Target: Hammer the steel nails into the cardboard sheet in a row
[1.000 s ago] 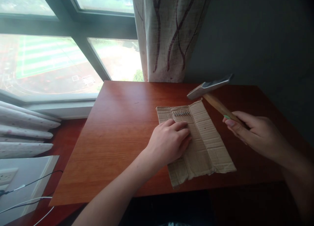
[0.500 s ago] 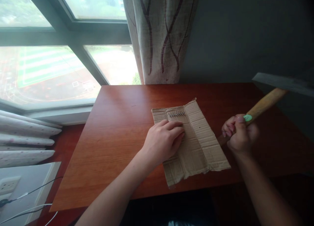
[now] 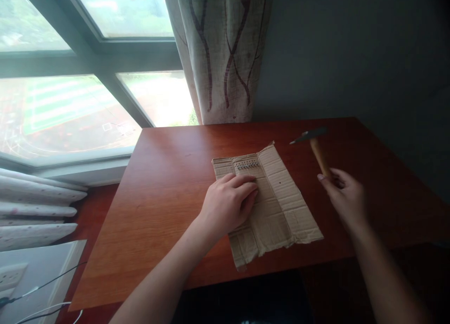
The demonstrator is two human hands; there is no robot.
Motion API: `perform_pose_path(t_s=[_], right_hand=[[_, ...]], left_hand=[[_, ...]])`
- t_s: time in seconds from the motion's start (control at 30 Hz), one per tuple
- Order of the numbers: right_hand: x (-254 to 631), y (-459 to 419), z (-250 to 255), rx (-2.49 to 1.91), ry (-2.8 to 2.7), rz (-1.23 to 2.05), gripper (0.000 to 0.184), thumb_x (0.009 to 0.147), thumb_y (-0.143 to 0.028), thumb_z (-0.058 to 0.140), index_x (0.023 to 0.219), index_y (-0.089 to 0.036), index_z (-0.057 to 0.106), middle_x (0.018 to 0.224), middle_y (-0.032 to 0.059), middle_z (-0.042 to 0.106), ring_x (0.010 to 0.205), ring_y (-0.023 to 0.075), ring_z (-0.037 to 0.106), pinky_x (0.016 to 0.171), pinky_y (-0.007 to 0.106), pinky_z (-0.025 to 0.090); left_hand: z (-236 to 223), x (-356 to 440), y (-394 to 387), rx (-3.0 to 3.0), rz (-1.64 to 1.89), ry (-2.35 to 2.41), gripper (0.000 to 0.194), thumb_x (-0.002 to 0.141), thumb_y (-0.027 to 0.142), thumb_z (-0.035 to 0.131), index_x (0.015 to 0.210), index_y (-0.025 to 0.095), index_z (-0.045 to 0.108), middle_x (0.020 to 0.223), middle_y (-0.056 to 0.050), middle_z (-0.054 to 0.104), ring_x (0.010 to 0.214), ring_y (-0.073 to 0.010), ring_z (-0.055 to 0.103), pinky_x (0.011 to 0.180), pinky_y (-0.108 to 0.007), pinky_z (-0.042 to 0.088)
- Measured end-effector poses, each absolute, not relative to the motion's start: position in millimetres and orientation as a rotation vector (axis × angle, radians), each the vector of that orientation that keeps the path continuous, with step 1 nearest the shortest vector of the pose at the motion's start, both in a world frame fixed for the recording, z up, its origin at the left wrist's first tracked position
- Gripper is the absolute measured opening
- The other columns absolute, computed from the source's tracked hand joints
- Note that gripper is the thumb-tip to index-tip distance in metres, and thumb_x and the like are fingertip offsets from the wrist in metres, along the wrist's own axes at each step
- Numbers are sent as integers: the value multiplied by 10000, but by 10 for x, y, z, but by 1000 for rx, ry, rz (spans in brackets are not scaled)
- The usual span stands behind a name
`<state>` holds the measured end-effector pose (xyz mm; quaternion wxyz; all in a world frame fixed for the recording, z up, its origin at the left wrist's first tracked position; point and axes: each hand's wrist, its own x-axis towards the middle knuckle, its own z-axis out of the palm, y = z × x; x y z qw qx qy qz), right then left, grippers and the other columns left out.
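In my right hand (image 3: 346,195) is the wooden handle of a hammer (image 3: 319,157). The hammer is raised over the right side of the table, its dark metal head uppermost and off to the right of the cardboard. A creased brown piece of cardboard (image 3: 276,216) lies on the tabletop. My left hand (image 3: 230,199) rests on its left part, with curled fingers held together; whatever they hold, if anything, is hidden. Just beyond those fingers, rows of small metal nails (image 3: 247,164) are set in the cardboard near its far edge. A small dark hole shows in the right flap.
The reddish-brown wooden table (image 3: 158,188) extends on both sides of the cardboard. Behind it hangs a patterned curtain (image 3: 225,56) next to a window (image 3: 87,61). Cables (image 3: 45,279) run from a wall socket (image 3: 12,277) at the lower left.
My right hand has swung the hammer: its head moved left, from the far right to over the table near the cardboard. My left hand stays on the cardboard. The view shifted slightly.
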<state>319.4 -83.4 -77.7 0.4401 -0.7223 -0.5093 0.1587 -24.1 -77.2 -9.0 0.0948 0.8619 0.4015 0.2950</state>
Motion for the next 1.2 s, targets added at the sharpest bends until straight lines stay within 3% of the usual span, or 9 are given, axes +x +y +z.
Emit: perform_pose_path(t_s=[0.1,0.33,0.67,1.2], right_hand=[[3211,-766,-882,-1827,-1363,306,450,807,-553,741,1065,-185,740,1007,111,715,853,262,673,759,404,539],[2984,-544,-1052,-1906,-1493,117,455,835,-560,628,948,-143,772,901,140,687,769,278,653,754,443,546],[2817,-496,-1092,-2007,-1552,17,427,878,-468,573,1003,-116,780,969,181,684,850,312,636,807,462,527],[2608,-557,-1029,-2071,-1589,15,344,929,-387,538,1051,-153,759,986,158,642,890,307,607,819,452,520]], left_hand=[[-90,-239,-769,2549,884,1185,205,1001,245,561,1042,232,761,1204,-9,779,925,-214,698,770,-364,589],[-87,-242,-762,2544,885,1164,213,1003,233,551,1047,222,759,1206,-20,778,937,-218,703,789,-375,601],[-90,-248,-769,2555,871,1170,210,1006,237,550,1054,228,754,1208,-33,775,942,-212,701,782,-368,594],[-70,-242,-769,2562,865,1184,213,1001,238,552,1055,228,758,1208,-28,777,934,-214,702,769,-362,589]])
